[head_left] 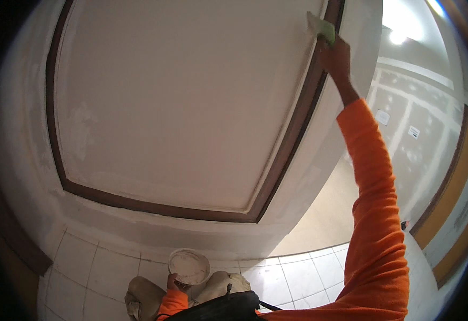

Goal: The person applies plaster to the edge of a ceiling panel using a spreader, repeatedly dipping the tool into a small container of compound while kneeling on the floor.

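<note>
My right hand is raised at the end of an outstretched arm in an orange sleeve. It grips a putty knife with a green handle, whose blade lies at the inner edge of the dark brown frame, near its upper right. Inside this frame is a large pale panel with whitish smears along its edges. Low in front of me, my left hand clasps the rim of a white bucket that holds pale pinkish paste.
White floor tiles run below the wall. On the right the wall ends at a passage with a patched grey wall and a lamp. A brown and yellow door frame stands at far right. A black bag hangs before me.
</note>
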`<action>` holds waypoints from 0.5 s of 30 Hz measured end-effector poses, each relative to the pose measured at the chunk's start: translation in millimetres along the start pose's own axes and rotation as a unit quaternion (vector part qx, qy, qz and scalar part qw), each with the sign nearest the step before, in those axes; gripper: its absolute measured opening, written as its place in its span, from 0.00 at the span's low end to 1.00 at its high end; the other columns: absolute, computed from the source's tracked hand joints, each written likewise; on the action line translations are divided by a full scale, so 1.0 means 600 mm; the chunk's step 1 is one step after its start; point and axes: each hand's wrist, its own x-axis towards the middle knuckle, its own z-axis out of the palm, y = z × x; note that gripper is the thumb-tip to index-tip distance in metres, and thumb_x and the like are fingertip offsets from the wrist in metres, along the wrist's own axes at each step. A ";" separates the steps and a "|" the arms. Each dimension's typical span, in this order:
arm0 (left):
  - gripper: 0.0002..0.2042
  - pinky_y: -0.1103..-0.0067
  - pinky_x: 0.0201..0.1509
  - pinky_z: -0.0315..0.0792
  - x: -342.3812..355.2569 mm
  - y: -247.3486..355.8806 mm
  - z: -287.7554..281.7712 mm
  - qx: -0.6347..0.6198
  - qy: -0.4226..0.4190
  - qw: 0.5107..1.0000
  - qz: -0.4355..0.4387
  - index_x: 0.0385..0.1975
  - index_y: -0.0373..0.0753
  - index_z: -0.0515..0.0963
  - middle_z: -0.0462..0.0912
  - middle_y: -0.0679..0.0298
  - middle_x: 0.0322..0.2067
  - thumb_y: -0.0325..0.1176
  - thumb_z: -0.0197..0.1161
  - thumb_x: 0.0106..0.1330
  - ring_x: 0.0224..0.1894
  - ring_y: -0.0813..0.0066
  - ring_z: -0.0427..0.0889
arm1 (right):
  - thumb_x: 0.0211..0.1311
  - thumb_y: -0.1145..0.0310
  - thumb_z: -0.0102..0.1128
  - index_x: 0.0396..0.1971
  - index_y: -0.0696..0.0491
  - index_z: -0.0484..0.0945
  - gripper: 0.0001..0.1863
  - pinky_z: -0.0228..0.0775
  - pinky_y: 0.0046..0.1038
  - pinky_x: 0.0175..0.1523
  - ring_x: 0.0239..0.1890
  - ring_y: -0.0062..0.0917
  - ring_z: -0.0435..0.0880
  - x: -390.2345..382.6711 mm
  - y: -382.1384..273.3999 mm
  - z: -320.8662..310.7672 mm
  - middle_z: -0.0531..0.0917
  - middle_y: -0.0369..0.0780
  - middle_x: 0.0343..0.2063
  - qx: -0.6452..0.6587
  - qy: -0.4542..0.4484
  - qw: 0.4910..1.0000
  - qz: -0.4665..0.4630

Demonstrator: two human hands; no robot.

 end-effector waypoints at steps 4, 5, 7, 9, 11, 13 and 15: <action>0.35 0.51 0.55 0.73 -0.013 0.002 0.012 0.014 0.028 0.999 0.010 0.63 0.43 0.63 0.70 0.55 0.58 0.49 0.60 0.55 0.58 0.51 0.73 | 0.61 0.62 0.52 0.49 0.53 0.78 0.19 0.75 0.45 0.45 0.40 0.49 0.84 0.056 0.001 0.009 0.84 0.55 0.33 -0.050 -0.055 0.997 0.021; 0.35 0.51 0.55 0.73 -0.015 0.005 0.008 0.013 0.031 0.999 0.012 0.63 0.43 0.63 0.70 0.55 0.58 0.49 0.60 0.55 0.58 0.51 0.73 | 0.61 0.62 0.52 0.49 0.53 0.78 0.19 0.75 0.45 0.45 0.40 0.49 0.84 0.056 -0.008 0.012 0.84 0.55 0.33 -0.046 -0.056 0.997 0.022; 0.35 0.52 0.55 0.73 -0.016 0.010 0.002 0.010 0.026 1.000 0.015 0.64 0.44 0.64 0.70 0.57 0.59 0.50 0.60 0.55 0.59 0.52 0.73 | 0.61 0.63 0.51 0.49 0.54 0.78 0.19 0.75 0.45 0.46 0.40 0.49 0.84 0.051 -0.024 0.019 0.84 0.55 0.33 -0.059 -0.089 0.994 0.019; 0.35 0.53 0.55 0.73 -0.021 0.011 0.006 0.017 0.032 0.999 0.013 0.64 0.44 0.64 0.69 0.56 0.59 0.50 0.60 0.55 0.59 0.52 0.72 | 0.60 0.63 0.52 0.49 0.54 0.78 0.19 0.75 0.46 0.46 0.38 0.50 0.83 0.020 -0.027 0.025 0.83 0.55 0.32 -0.087 -0.099 0.991 -0.018; 0.35 0.53 0.55 0.73 -0.027 0.014 0.011 0.025 0.038 0.999 0.011 0.64 0.45 0.64 0.69 0.56 0.59 0.50 0.61 0.54 0.60 0.52 0.71 | 0.59 0.64 0.53 0.50 0.54 0.78 0.19 0.75 0.46 0.46 0.37 0.50 0.83 -0.035 -0.039 0.031 0.83 0.55 0.32 -0.102 -0.110 0.988 -0.047; 0.36 0.53 0.55 0.72 -0.031 0.016 0.021 0.024 0.036 0.999 0.024 0.63 0.45 0.64 0.69 0.55 0.58 0.51 0.61 0.53 0.59 0.51 0.72 | 0.61 0.63 0.54 0.53 0.52 0.76 0.20 0.75 0.45 0.47 0.39 0.49 0.83 -0.112 -0.060 0.025 0.83 0.53 0.35 -0.084 -0.146 0.985 -0.027; 0.36 0.53 0.56 0.72 -0.030 0.020 0.019 0.025 0.042 0.998 0.025 0.63 0.45 0.65 0.69 0.55 0.58 0.51 0.62 0.53 0.58 0.51 0.72 | 0.62 0.64 0.56 0.57 0.49 0.74 0.22 0.74 0.43 0.50 0.43 0.47 0.83 -0.223 -0.069 0.026 0.83 0.51 0.39 -0.055 -0.175 0.983 -0.002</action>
